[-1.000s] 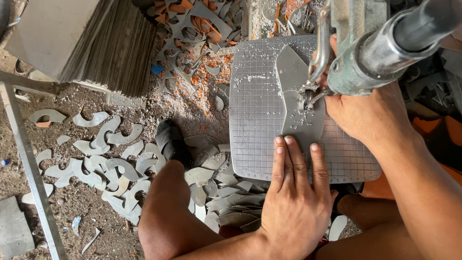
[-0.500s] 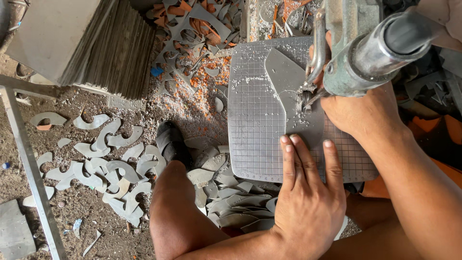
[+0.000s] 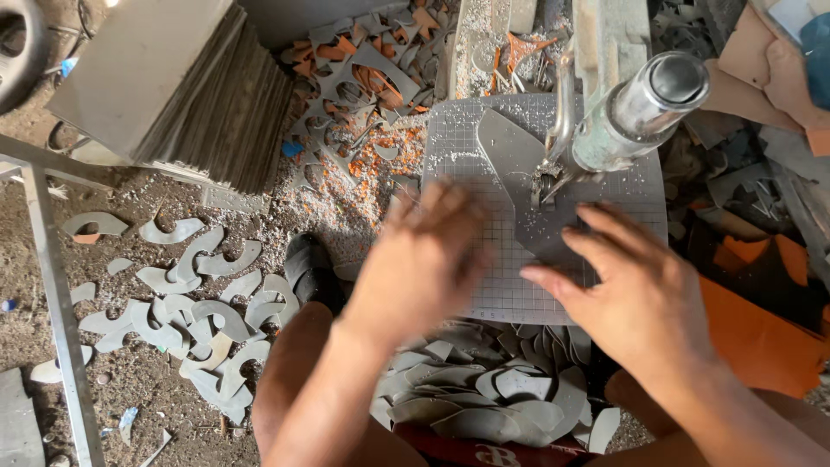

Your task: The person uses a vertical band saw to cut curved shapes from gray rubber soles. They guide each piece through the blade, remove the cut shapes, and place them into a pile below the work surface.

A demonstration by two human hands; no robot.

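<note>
both hands (image 3: pixel 640 294) lie flat and spread, the grey sole blank (image 3: pixel 527 186) pointing up-left, long axis diagonal.

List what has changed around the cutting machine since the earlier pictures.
The left hand, earlier pressed flat on the near edge of the grid mat, has lifted and swung left, blurred. The right hand has let go near the blade and drawn back, fingers still on the grey sheet. The machine, mat and cut pieces on the floor stayed put.

Bright daylight, hard shadows; left hand (image 3: pixel 421 264) motion-blurred, rest sharp w/ slight edge distortion.
</note>
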